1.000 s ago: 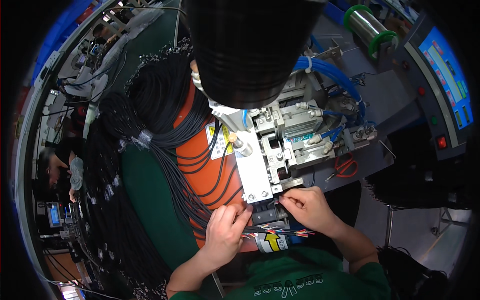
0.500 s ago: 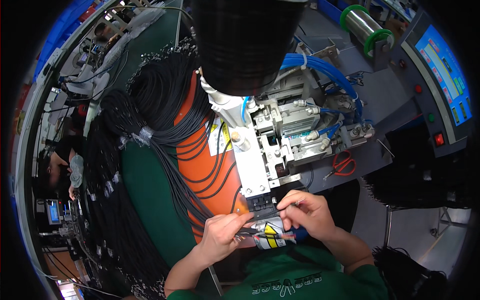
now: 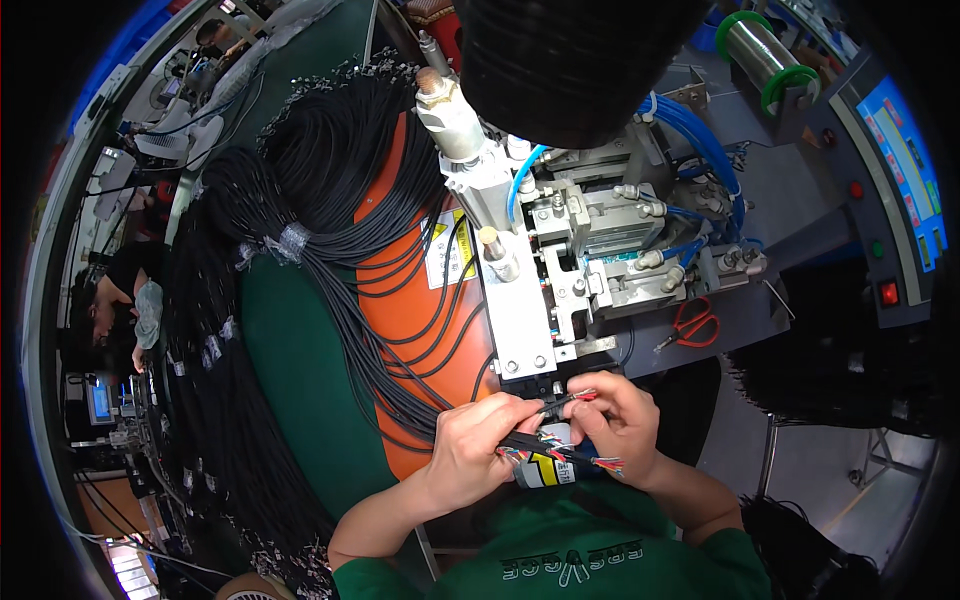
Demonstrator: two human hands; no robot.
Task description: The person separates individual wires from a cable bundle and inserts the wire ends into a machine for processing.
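My left hand point(image 3: 480, 440) is closed around several black cables point(image 3: 530, 441) whose stripped ends show red, white and blue wires. One cable end point(image 3: 565, 404) sticks out between my hands, its coloured cores pointing up to the right. My right hand point(image 3: 622, 425) has its thumb and forefinger at that end, in a pinch. Both hands are just in front of the white metal block of a clamping machine point(image 3: 525, 330). Beneath the cables is a label with a yellow warning mark point(image 3: 541, 468), partly covered.
A tied bundle of black cables point(image 3: 293, 242) lies over the orange plate point(image 3: 405, 325) at left. Red-handled scissors point(image 3: 697, 325) lie right of the machine. A green-ended wire spool point(image 3: 765, 55) and a control screen point(image 3: 903, 170) stand at far right. Another person point(image 3: 110, 310) works at far left.
The machine and bench have shifted in view. One cable's coloured cores now show between my hands, angled up to the right. Other stripped ends have spread out below my hands.
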